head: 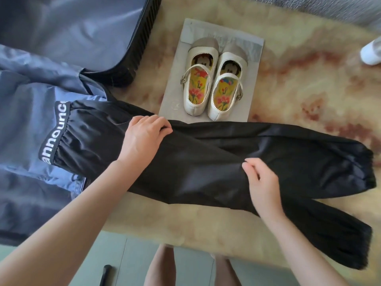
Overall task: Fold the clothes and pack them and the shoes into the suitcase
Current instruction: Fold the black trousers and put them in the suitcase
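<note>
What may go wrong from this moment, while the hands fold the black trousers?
1. The two legs of the black trousers lie apart, so the fold may come out crooked.
2. Their upper edge meets the near edge of the grey sheet under the shoes; a pull by the left hand might drag both.
3. The waistband lies on the blue jacket and may shift it.
</note>
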Action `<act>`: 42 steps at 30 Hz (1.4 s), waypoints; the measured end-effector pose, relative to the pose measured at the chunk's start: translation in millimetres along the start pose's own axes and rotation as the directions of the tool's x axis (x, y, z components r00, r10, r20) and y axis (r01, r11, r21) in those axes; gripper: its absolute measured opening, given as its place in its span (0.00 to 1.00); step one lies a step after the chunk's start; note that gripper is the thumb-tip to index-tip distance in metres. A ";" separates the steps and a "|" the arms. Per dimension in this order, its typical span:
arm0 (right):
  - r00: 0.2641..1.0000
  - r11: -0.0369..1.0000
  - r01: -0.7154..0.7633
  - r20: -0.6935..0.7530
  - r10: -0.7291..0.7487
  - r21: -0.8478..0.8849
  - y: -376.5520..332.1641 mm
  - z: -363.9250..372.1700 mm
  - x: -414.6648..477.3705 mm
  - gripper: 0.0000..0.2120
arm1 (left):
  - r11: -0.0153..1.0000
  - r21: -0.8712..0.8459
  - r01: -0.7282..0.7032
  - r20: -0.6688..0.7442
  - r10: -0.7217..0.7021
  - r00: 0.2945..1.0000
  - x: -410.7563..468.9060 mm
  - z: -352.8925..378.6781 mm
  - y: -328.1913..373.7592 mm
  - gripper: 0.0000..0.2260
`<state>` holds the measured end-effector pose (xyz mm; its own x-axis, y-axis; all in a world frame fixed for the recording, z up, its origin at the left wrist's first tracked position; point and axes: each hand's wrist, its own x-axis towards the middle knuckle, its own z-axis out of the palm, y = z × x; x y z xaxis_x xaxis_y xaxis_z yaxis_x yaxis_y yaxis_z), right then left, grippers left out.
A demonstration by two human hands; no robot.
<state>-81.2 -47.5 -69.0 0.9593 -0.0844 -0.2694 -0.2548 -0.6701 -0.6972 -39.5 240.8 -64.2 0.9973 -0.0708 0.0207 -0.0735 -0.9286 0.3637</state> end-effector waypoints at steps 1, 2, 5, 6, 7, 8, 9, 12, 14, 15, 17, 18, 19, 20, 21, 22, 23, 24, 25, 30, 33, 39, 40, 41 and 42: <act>1.000 0.999 0.018 0.019 -0.018 -0.034 -5.3 -5.8 14.7 0.06 | 1.000 0.016 0.016 -0.014 -0.016 1.000 3.8 1.6 0.5 0.06; 0.998 0.997 0.033 0.053 -0.029 -0.076 -10.6 -9.8 29.7 0.07 | 0.999 0.041 0.034 -0.024 -0.033 0.999 7.8 3.0 0.6 0.06; 0.989 0.978 0.050 0.147 -0.020 -0.205 -18.7 -9.1 70.4 0.08 | 0.985 0.143 0.093 -0.028 -0.090 0.996 18.4 7.2 -0.7 0.07; 0.988 0.969 0.054 0.155 -0.016 -0.243 -19.3 -5.7 80.6 0.08 | 0.978 0.178 0.108 -0.019 -0.106 0.994 21.6 8.6 -1.3 0.08; 0.989 0.956 0.064 0.149 -0.022 -0.286 -19.1 -0.9 88.5 0.08 | 0.971 0.210 0.117 0.000 -0.120 0.993 24.6 10.2 -1.9 0.08; 0.990 0.941 0.081 0.134 -0.039 -0.328 -17.7 4.3 94.6 0.08 | 0.964 0.235 0.125 0.031 -0.136 0.990 27.2 11.9 -1.9 0.09; 0.992 0.927 0.100 0.112 -0.063 -0.361 -15.6 9.1 98.9 0.09 | 0.959 0.253 0.130 0.066 -0.152 0.986 29.8 13.8 -1.7 0.10; 0.992 0.914 0.129 0.050 -0.119 -0.385 -8.2 18.3 105.9 0.09 | 0.943 0.311 0.116 0.173 -0.176 0.969 38.2 18.5 -2.4 0.16; 0.985 0.897 0.160 0.010 -0.171 -0.411 -3.1 21.6 108.8 0.09 | 0.923 0.369 0.109 0.285 -0.224 0.932 44.9 18.9 -7.4 0.20; 0.979 0.886 0.181 -0.004 -0.202 -0.426 -0.9 23.0 110.4 0.10 | 0.910 0.403 0.097 0.340 -0.247 0.907 48.1 18.3 -11.1 0.22; 0.967 0.868 0.218 -0.019 -0.253 -0.445 3.0 25.8 112.9 0.10 | 0.897 0.437 0.062 0.373 -0.244 0.895 52.8 17.9 -16.4 0.20; 0.963 0.857 0.227 -0.026 -0.269 -0.462 5.0 27.7 113.8 0.10 | 0.899 0.435 0.050 0.349 -0.219 0.911 54.3 18.2 -17.8 0.18; 0.961 0.846 0.228 -0.030 -0.276 -0.481 5.9 29.8 113.7 0.10 | 0.899 0.435 0.048 0.310 -0.199 0.930 54.2 18.8 -17.9 0.16; 0.962 0.838 0.221 -0.027 -0.270 -0.499 7.0 32.3 113.2 0.10 | 0.897 0.440 0.051 0.277 -0.190 0.942 53.3 20.1 -16.7 0.14; 0.966 0.831 0.213 -0.019 -0.259 -0.514 8.3 34.6 112.1 0.10 | 0.892 0.449 0.054 0.264 -0.191 0.945 52.3 20.9 -14.3 0.12; 0.969 0.831 0.206 -0.010 -0.246 -0.517 9.9 35.8 110.0 0.10 | 0.887 0.459 0.057 0.264 -0.198 0.944 51.5 22.6 -12.3 0.11; 0.971 0.836 0.206 -0.003 -0.241 -0.508 12.4 35.4 106.7 0.12 | 0.886 0.459 0.063 0.252 -0.198 0.947 50.4 24.6 -10.4 0.11; 0.970 0.846 0.211 -0.002 -0.243 -0.489 15.3 33.1 101.9 0.15 | 0.894 0.441 0.081 0.221 -0.196 0.956 49.0 26.1 -8.4 0.13; 0.969 0.860 0.216 -0.004 -0.246 -0.463 19.5 28.5 95.6 0.19 | 0.906 0.408 0.111 0.177 -0.197 0.964 47.3 25.9 -5.3 0.15; 0.991 0.917 0.080 -0.065 -0.114 -0.392 69.3 -18.2 36.1 0.31 | 0.975 0.162 0.154 -0.017 -0.153 0.988 15.6 29.1 42.6 0.12; 0.989 0.902 -0.011 -0.138 -0.054 -0.432 111.5 -50.0 -3.3 0.31 | 0.999 -0.030 0.013 0.037 -0.012 0.999 -7.0 49.3 85.7 0.10; 0.987 0.881 -0.086 -0.162 0.011 -0.465 165.2 -91.7 -40.1 0.26 | 0.961 -0.209 -0.182 0.181 0.221 0.958 -12.3 104.8 164.9 0.19; 0.989 0.870 -0.086 -0.149 0.015 -0.485 171.5 -95.8 -43.8 0.27 | 0.960 -0.206 -0.188 0.201 0.230 0.952 -8.7 111.2 174.1 0.20; 0.989 0.860 -0.091 -0.143 0.022 -0.502 177.6 -100.3 -46.8 0.28 | 0.962 -0.194 -0.192 0.223 0.234 0.946 -4.3 116.6 181.9 0.22; 0.988 0.857 -0.106 -0.154 0.032 -0.505 183.2 -105.9 -49.3 0.27 | 0.965 -0.183 -0.189 0.254 0.232 0.939 0.2 120.5 188.8 0.23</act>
<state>-162.3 -244.2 -113.1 0.9580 -0.2184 -0.1857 -0.2589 -0.9373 -0.2334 -53.9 21.6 -107.7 0.9175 -0.3748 -0.1329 -0.2584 -0.8160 0.5171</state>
